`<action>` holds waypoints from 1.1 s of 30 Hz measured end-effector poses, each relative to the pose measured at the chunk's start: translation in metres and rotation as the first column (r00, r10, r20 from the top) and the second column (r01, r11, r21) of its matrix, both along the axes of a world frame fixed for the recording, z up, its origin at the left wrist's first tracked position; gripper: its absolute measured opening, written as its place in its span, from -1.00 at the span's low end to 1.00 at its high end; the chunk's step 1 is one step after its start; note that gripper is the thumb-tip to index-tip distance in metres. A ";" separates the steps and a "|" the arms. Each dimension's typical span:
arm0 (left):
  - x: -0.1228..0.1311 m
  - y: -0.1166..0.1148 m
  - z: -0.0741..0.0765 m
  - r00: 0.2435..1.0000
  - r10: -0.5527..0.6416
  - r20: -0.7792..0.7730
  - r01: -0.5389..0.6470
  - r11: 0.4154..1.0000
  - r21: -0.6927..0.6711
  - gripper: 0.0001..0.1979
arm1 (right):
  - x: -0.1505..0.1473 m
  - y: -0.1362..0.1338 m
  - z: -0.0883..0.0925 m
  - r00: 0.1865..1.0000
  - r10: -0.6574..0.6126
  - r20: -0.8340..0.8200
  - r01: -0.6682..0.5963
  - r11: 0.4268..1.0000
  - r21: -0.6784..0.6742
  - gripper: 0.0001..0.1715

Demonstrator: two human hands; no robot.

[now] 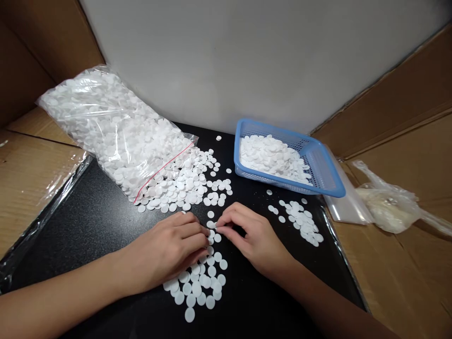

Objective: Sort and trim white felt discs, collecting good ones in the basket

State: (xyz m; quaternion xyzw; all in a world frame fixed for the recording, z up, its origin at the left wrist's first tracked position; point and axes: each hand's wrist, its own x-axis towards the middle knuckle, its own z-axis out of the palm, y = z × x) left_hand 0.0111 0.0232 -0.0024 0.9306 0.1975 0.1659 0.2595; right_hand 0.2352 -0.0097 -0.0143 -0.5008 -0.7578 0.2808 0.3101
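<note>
Small flat white discs (pixel 196 288) lie in a loose pile on the black tabletop, close to me. Over the top of that pile rests my left hand (pixel 174 242), its fingers closed and bent downward; whatever is under the fingertips is hidden. Just to its right, my right hand (pixel 252 238) pinches a white disc between thumb and forefinger, low over the table. The two hands' fingertips nearly meet. A large clear zip bag (pixel 109 127) full of the same discs lies at the left, its red-striped mouth spilling discs (pixel 180 186) toward my hands.
At the back right stands a blue plastic basket (pixel 291 185), partly filled with white discs. A smaller group of discs (pixel 303 223) lies in front of it. Farther right are a flat clear plastic bag (pixel 348 207) and a knotted plastic bag (pixel 388 207). Cardboard (pixel 416 263) borders the table.
</note>
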 end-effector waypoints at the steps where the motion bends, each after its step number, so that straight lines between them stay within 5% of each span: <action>1: -0.002 0.001 0.003 1.000 0.021 0.005 -0.020 0.998 -0.063 -0.82 | 0.001 -0.001 0.001 0.999 -0.048 -0.019 0.048 0.999 -0.012 -0.83; 5: -0.018 0.005 0.010 0.990 0.140 -0.001 -0.136 0.962 -0.237 -0.79 | 0.002 -0.004 0.003 0.980 -0.193 -0.048 0.190 0.980 -0.056 -0.83; 10: -0.032 0.011 0.015 0.946 0.324 0.017 -0.303 0.898 -0.318 -0.81 | -0.009 -0.007 -0.005 0.992 -0.125 -0.007 0.124 0.991 -0.041 -0.73; 18: -0.036 0.013 0.016 0.927 0.374 0.003 -0.349 0.867 -0.356 -0.80 | -0.019 -0.012 -0.007 1.000 -0.022 0.007 0.022 1.000 0.007 -0.82; 28: -0.033 -0.007 -0.004 0.989 0.136 -0.060 -0.142 0.984 -0.107 -0.82 | -0.026 -0.019 -0.009 0.991 -0.136 -0.011 0.134 0.986 -0.098 -0.88; 33: -0.030 -0.008 -0.001 0.996 0.023 -0.089 -0.034 0.992 -0.123 -0.79 | -0.025 -0.021 -0.003 0.996 -0.084 -0.032 0.079 0.989 -0.128 -0.84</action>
